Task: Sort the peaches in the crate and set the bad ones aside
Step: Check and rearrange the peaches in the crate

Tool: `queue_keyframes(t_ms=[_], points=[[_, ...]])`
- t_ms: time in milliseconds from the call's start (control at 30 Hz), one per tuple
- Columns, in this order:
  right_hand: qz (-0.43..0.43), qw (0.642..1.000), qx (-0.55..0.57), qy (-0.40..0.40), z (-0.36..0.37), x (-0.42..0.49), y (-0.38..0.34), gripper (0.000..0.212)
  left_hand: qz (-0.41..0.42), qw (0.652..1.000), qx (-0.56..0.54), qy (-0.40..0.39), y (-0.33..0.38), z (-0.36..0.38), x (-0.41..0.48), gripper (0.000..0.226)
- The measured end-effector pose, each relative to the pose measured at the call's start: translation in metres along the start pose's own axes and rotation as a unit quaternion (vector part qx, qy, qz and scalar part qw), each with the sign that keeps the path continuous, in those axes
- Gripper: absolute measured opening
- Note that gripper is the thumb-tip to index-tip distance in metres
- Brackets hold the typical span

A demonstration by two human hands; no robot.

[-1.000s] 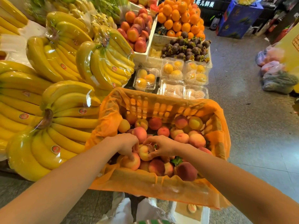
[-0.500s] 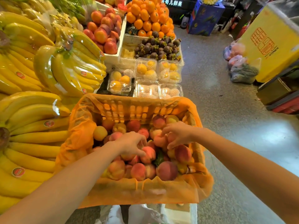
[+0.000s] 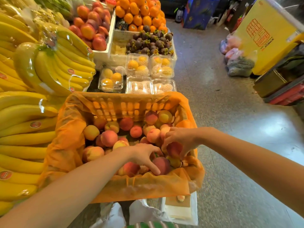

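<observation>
Orange mesh liner (image 3: 69, 137) drapes over the crate (image 3: 125, 104), which sits directly under both hands. The peaches (image 3: 108, 138) fill it in a loose heap, yellow through deep red.

At the crate's right side the right hand (image 3: 179, 139) has its fingers curled down round a red peach (image 3: 174, 149), gripping it from above. Cannot tell whether that peach is lifted or resting on the pile.

Just beside it, nearer the front edge, the left hand (image 3: 144, 155) has its fingers spread and stretched down over the fruit. One fingertip touches a dark peach (image 3: 162, 163). It clasps nothing. Both forearms are bare.

Below the wrists, in front of the crate, a white box (image 3: 194, 211) holds brown card with a lone peach (image 3: 181, 198) lying on it.

Left of the left hand are stacked bananas (image 3: 24, 122), some wrapped in clear film.

Beyond the hands, just past the crate's far wall, are clear clamshell packs (image 3: 138, 65) of yellow fruit. Farther out are dark mangosteens (image 3: 148, 41), a pile of oranges (image 3: 139, 14), and red-orange round fruit (image 3: 92, 28) in a white foam tray.

Right of the right hand is speckled grey floor (image 3: 230, 129). Well apart on that side are a yellow carton (image 3: 263, 35) with red print and filled plastic bags (image 3: 238, 63) on the floor beside it.
</observation>
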State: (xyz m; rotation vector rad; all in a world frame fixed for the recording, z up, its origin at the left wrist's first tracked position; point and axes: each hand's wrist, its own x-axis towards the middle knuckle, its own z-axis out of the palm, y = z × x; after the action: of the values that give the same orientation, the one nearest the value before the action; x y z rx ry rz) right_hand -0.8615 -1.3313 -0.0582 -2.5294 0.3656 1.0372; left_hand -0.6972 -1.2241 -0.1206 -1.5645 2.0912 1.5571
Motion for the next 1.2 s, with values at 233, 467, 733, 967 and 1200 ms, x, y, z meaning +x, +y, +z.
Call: queue_keyframes(t_ms=[233, 467, 733, 967, 1200], points=[[-0.002, 1.0, -0.024, 0.017, 0.003, 0.004, -0.001, 0.066, -0.022, 0.999, 0.033, 0.018, 0.002, 0.008, 0.004, 0.085], [-0.01, 0.998, -0.049, 0.024, 0.006, 0.0, -0.005, 0.059, -0.025, 0.986, -0.16, 0.038, -0.01, 0.0, -0.012, 0.061], [-0.013, 0.998, 0.037, 0.043, -0.002, 0.0, -0.006, 0.056, -0.045, 0.955, -0.274, 0.107, -0.034, -0.028, -0.043, 0.056], [-0.007, 0.906, 0.303, 0.294, -0.036, 0.052, -0.008, 0.052, -0.138, 0.883, -0.217, 0.392, -0.08, -0.061, -0.066, 0.05], [0.057, 0.917, 0.292, 0.266, -0.027, 0.13, -0.014, 0.057, -0.229, 0.871, -0.058, 0.431, -0.103, -0.061, -0.052, 0.06]])
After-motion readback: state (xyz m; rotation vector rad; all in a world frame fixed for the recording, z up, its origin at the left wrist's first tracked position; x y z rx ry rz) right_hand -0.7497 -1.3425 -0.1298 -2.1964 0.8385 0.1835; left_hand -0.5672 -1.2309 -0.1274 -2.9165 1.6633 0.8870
